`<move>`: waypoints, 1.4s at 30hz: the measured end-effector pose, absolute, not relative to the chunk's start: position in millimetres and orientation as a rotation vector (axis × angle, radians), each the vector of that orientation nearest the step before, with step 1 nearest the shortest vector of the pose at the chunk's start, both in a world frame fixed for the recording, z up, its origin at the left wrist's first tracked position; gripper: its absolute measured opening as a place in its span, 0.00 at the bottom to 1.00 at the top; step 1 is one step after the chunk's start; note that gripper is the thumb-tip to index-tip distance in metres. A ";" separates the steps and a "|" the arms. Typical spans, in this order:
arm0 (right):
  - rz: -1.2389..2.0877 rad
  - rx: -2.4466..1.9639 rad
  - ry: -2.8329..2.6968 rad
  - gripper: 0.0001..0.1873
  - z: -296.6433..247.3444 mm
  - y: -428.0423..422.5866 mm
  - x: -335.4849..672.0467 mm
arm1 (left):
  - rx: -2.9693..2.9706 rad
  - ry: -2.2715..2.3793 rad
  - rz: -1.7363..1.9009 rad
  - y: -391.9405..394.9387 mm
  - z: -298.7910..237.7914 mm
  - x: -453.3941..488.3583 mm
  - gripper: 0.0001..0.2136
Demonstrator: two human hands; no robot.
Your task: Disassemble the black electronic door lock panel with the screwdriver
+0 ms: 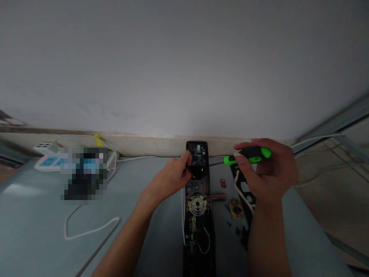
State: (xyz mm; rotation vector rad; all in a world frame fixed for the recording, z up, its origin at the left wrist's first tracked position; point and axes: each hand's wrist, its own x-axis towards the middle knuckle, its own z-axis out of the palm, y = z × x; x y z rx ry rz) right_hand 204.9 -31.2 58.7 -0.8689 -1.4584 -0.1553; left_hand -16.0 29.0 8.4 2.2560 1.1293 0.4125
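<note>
A long narrow black casing (213, 238) lies open in front of me, its far end near the wall. Inside it are a circuit board (198, 154) at the far end, a black block (196, 171) below that, and a round metal part (197, 204) lower down. My left hand (177, 171) is closed on the casing's left edge beside the black block; its fingertips are partly hidden. In my right hand (271, 169) is a green and black screwdriver (250, 155), held nearly level. Its shaft points left toward the casing's right edge, near the circuit board.
Right of the casing lie a copper-coloured cylinder (219, 197), a square metal plate (236, 209), small dark screws (238, 231) and a black panel (245, 186) with a white cable. A power strip (47, 163) and a blurred-out dark object (86, 177) are at the left.
</note>
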 end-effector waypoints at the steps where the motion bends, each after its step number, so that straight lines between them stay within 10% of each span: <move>1: -0.143 -0.873 -1.458 0.24 57.3 -29.3 204.9 | 2.249 1.120 0.416 30.1 8.3 -17.5 0.10; 42: -0.469 -1.137 -1.569 0.21 51.0 -20.4 187.8 | 2.348 0.845 0.814 55.6 -14.0 -0.3 0.16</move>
